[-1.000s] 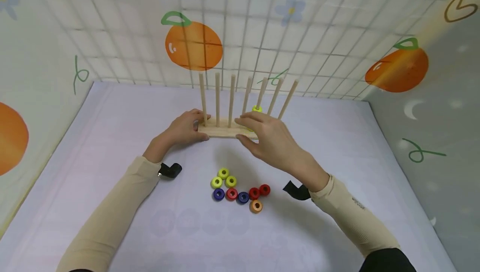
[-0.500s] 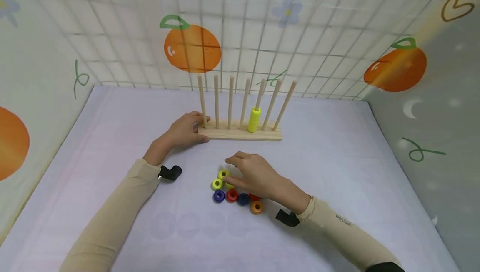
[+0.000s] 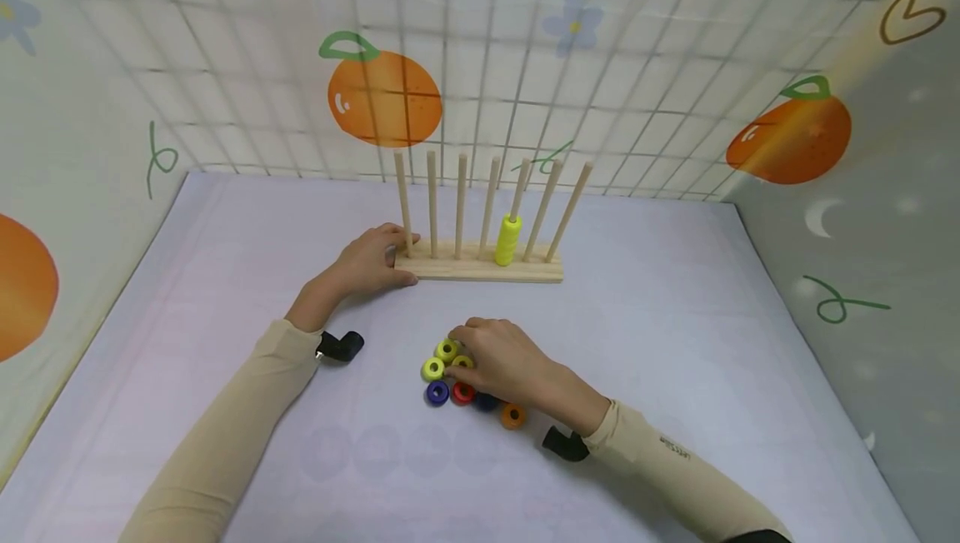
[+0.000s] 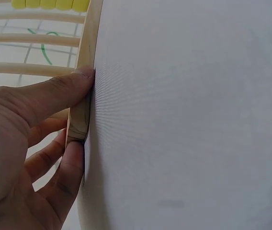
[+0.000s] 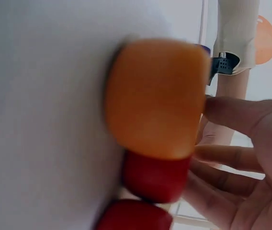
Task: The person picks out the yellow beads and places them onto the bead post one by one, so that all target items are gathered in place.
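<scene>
Your left hand (image 3: 365, 262) grips rack (image 3: 465, 271) at 9-o'clock end, right hand (image 3: 506, 360) grip unclear; side-pinch yellow bead (image 3: 463, 359), likely light, rigid.

Upright wooden rack (image 3: 465, 271) (yellow bead stack (image 3: 507, 241) aboard), loose beads (image 3: 458, 399) nearby

Occlusion, edge crops and blur, all three views.
Head: right hand (image 3: 512, 361) partly covers dark blue bead (image 3: 486, 403) and one yellow bead (image 3: 463, 361), grip unclear; left hand (image 3: 365, 261) hides one end of rack base (image 3: 480, 271); both sleeves (image 3: 217, 430) cut at bottom. Left wrist: yellow stack (image 4: 50, 4) cut at top, rods (image 4: 21, 69) at left. Right wrist: orange bead (image 5: 155, 98) blurred, some fingertips behind it; lower red bead (image 5: 136, 217) cut at bottom.
</scene>
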`<state>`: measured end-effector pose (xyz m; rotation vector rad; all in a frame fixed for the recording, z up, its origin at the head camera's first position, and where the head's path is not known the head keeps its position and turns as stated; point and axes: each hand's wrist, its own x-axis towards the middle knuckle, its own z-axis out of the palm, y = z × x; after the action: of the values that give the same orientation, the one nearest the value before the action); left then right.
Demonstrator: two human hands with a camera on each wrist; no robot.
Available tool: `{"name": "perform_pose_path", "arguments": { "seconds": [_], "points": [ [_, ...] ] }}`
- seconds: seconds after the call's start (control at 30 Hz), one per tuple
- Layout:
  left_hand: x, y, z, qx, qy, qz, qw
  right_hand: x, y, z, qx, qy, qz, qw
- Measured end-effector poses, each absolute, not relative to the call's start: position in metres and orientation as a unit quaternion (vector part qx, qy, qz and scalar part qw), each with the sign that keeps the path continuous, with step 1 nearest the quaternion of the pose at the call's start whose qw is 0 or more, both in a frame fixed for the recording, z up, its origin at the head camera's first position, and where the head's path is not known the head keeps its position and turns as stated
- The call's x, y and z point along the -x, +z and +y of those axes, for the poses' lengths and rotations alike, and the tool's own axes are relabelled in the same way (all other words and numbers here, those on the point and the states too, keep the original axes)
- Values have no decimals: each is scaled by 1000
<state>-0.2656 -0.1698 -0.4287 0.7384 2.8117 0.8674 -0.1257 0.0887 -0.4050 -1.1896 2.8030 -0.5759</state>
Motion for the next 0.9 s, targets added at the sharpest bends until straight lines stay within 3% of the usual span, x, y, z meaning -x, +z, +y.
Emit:
{"name": "perform_pose_path", "arguments": {
  "seconds": [0.47,0.9],
  "points": [
    [266,-428,-169,-242,290,925,52,125,-395,84,335,-170,925,58],
    [267,-430,-170,-241,293,923,55,121,-397,84,326,-176,929,26]
  ]
}}
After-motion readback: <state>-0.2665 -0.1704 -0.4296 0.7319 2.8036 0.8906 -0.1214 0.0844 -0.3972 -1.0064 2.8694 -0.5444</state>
